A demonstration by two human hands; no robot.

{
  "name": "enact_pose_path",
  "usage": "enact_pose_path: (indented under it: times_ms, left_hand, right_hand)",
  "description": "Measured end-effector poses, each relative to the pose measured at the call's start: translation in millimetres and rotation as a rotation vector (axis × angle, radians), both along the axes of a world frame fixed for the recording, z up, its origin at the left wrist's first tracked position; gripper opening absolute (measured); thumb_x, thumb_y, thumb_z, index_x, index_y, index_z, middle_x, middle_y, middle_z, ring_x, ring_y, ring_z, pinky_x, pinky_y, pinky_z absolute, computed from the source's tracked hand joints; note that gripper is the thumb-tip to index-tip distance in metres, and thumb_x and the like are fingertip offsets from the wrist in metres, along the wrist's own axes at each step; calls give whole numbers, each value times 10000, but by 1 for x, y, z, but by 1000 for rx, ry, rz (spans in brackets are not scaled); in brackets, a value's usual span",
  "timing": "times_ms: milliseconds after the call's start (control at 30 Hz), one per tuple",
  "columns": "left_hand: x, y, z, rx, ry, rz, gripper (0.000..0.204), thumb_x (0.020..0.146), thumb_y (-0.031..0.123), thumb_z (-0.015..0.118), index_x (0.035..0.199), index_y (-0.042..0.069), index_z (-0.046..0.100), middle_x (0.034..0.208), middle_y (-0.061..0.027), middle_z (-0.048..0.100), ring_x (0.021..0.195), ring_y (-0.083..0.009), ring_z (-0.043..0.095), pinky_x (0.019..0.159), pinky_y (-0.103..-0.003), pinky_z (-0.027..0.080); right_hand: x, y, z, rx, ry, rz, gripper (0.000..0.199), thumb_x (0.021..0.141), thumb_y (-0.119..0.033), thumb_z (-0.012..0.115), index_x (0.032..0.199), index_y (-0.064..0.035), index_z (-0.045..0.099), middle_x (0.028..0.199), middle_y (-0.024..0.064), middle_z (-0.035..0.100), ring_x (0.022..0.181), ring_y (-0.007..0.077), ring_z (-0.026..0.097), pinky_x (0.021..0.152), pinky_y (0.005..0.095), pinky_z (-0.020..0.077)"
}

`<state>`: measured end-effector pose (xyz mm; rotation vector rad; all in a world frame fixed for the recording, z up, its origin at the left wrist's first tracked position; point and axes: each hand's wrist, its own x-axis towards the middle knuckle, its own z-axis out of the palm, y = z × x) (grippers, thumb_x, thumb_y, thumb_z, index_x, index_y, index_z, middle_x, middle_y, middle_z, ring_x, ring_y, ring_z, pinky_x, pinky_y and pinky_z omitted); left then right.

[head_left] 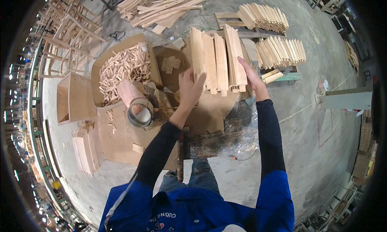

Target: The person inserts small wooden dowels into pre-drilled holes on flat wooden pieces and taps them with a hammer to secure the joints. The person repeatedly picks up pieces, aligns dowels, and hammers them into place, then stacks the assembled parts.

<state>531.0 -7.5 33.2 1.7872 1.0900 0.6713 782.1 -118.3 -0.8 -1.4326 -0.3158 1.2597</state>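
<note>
Several pale wooden slats with narrow tenon ends stand side by side on the cardboard-covered bench in front of me. My right hand is closed against the right side of the group, with a digit over the face of the outermost wooden slat; its other fingers are partly hidden. Beside the lower left corner of the group is my left hand, its fingers bent and apart, with nothing visible in them. Left of that hand, a clear round container of white stuff lies tilted against a pinkish cylinder.
A large cardboard box full of short wooden dowels stands left on the bench. An open plywood box is beyond it. Stacked slats lie on pallets at the back right. Chair frames fill the far left. A grey beam juts in at right.
</note>
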Motion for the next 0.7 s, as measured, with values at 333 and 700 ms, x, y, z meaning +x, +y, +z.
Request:
enact_pose_path:
  times_ms: [333, 700]
  left_hand:
    - [81, 0, -41, 348, 235, -21, 611, 883, 293, 704, 1272, -121, 477, 1249, -317, 465, 1205, -473, 464, 1022, -508, 415]
    - [68, -27, -44, -14, -134, -53, 478, 941, 232, 638, 1288, -71, 514, 1215, -262, 516, 1141, -406, 540, 964, -496, 472]
  right_hand:
    - [-14, 1, 10, -37, -26, -64, 909, 918, -664, 607, 1515, -3, 426, 1436, 160, 565, 1262, 245, 592, 1040, 345, 484]
    - [-29, 13, 19, 41, -199, -54, 838, 977, -591, 581, 1544, -3, 392, 1550, 151, 448, 1386, 216, 469, 1136, 349, 388]
